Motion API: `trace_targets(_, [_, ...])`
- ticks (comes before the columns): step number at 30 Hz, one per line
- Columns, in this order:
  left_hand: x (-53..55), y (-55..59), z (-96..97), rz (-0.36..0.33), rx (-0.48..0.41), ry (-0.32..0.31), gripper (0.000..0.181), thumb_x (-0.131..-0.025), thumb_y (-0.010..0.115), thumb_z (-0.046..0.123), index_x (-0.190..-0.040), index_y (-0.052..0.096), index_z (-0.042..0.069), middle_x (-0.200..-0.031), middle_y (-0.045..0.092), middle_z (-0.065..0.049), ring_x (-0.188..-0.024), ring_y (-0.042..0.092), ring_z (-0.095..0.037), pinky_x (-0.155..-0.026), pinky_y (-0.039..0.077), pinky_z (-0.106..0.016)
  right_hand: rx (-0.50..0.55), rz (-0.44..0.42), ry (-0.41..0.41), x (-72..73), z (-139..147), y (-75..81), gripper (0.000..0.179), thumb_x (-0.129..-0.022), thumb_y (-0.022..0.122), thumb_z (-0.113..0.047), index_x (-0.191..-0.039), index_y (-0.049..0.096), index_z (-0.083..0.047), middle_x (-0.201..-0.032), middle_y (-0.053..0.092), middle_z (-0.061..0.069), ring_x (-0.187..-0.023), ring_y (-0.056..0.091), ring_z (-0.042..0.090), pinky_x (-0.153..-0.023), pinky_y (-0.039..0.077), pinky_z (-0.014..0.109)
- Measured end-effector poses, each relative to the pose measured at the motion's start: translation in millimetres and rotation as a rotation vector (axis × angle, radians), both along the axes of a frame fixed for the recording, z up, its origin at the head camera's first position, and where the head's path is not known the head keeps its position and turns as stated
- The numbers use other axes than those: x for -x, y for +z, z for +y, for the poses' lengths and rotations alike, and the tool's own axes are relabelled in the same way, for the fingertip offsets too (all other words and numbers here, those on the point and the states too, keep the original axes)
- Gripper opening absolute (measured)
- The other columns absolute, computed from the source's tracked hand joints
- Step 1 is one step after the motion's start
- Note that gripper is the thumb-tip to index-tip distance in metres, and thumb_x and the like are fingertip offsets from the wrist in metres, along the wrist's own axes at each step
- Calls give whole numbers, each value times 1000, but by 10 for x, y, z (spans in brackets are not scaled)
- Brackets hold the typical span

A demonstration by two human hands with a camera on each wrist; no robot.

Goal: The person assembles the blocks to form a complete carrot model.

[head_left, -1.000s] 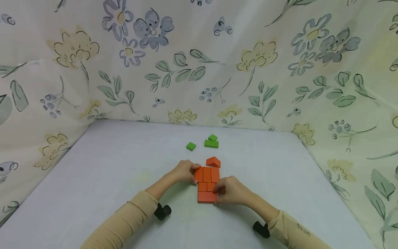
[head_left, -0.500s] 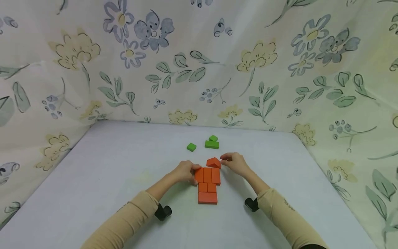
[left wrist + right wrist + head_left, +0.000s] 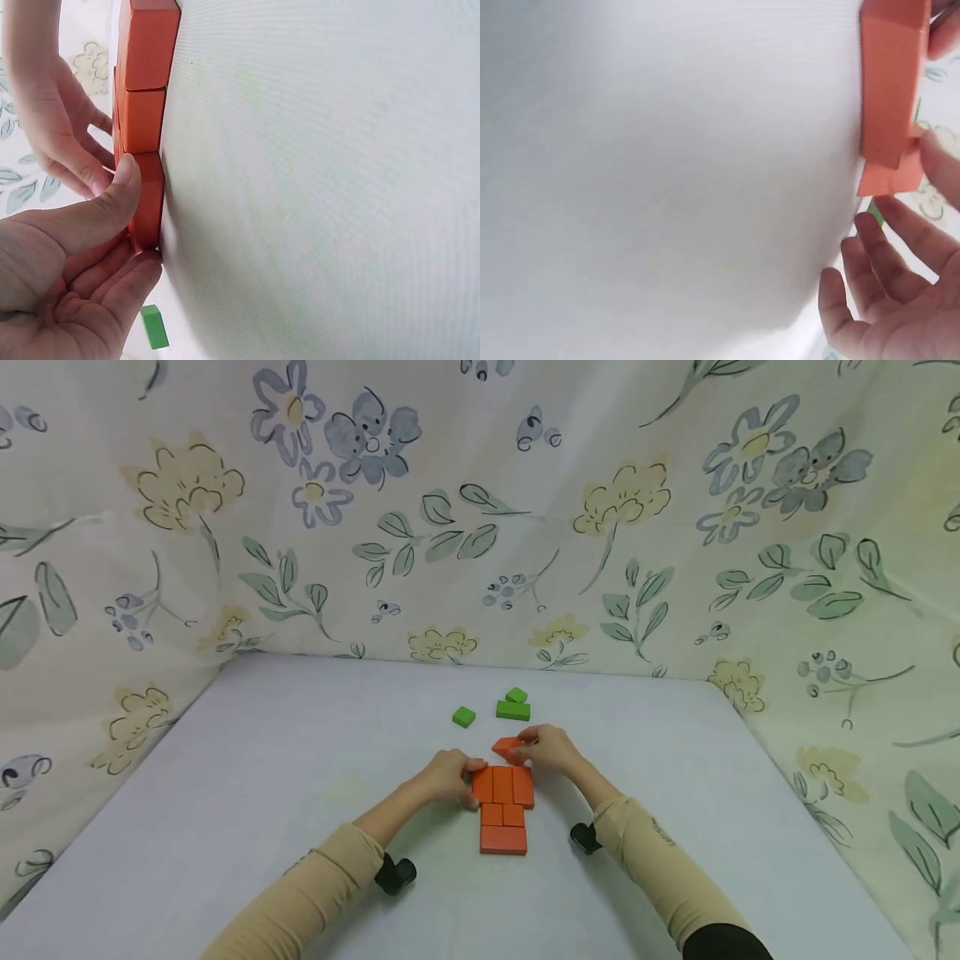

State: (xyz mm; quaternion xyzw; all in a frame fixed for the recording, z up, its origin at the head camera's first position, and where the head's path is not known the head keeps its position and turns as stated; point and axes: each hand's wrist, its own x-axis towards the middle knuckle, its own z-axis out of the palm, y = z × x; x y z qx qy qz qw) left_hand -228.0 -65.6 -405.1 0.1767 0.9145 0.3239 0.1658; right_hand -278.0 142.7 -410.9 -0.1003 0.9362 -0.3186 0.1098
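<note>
Flat orange blocks lie together: three upright rectangles across the top, two small blocks below, and a wide reddish block (image 3: 503,840) at the bottom. My left hand (image 3: 448,778) grips the top row's left block (image 3: 482,785), thumb at its near end and fingertips at the far end in the left wrist view. Just beyond the row, an orange triangular block (image 3: 505,748) is pinched by my right hand (image 3: 552,748). In the right wrist view, thumb and index finger meet the triangular block (image 3: 889,180), partly hidden behind the row's right block (image 3: 892,82); the other fingers spread loosely.
Farther back on the white table (image 3: 337,877) lie a small green block (image 3: 463,717), a long green block (image 3: 513,710) and another small green one (image 3: 516,694) behind it. Floral cloth (image 3: 465,593) rises behind the table and at both sides.
My right hand has left the lower blocks, moved up to the triangular block and taken hold of it. That block has turned and shifted slightly left. My left hand stays in place.
</note>
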Motion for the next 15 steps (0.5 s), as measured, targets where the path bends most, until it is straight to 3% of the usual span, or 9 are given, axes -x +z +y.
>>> trace_targets(4, [7, -3, -12, 10, -3, -9, 64, -72, 85, 6, -131, 60, 2, -130, 61, -13, -90, 51, -18, -84, 46, -35, -26, -22, 1, -1, -67, 32, 46, -83, 77, -23, -118, 66, 4, -106, 67, 13, -92, 57, 24, -83, 50, 39])
trace_targets(9, [9, -6, -14, 7, -18, -4, 64, -72, 85, 5, -131, 60, 1, -130, 61, -14, -96, 54, -19, -90, 46, -38, -63, 44, 12, -20, -97, 63, 44, -83, 77, -20, -118, 66, 4, -101, 68, 12, -87, 59, 22, -78, 51, 36])
trace_targets(15, [6, -9, -18, 16, -15, -15, 64, -72, 85, 5, -131, 61, 2, -129, 61, -14, -96, 54, -20, -90, 46, -38, 33, 146, 36, -110, -6, 143, 39, -80, 79, -15, -113, 69, 5, -103, 71, 13, -89, 65, 22, -74, 54, 33])
